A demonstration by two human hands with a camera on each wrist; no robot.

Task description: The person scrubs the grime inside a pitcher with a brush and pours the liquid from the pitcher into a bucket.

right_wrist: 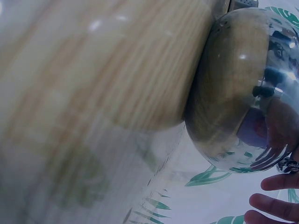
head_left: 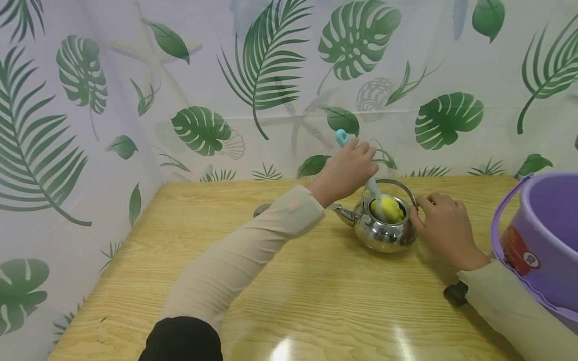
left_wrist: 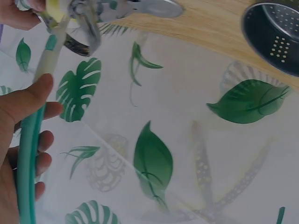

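A shiny steel teapot [head_left: 384,235] with a hoop handle stands lidless on the wooden table, its spout toward the left. My left hand [head_left: 346,168] grips the teal and white handle of a bottle brush [head_left: 373,187]. The brush slants down into the pot, and its yellow sponge head [head_left: 392,208] fills much of the mouth. At the pot's right side my right hand [head_left: 447,225] holds on by thumb and forefinger, where the hoop handle meets the rim. Its other fingers [right_wrist: 273,205] stretch out beyond the pot's polished body [right_wrist: 233,93] in the right wrist view.
A purple bucket [head_left: 551,240] with its handle hanging down stands close by my right forearm. A perforated steel strainer [left_wrist: 275,46] sits on the table to the left of the teapot, largely behind my left arm in the head view. A leaf-printed sheet [head_left: 280,90] hangs behind the table.
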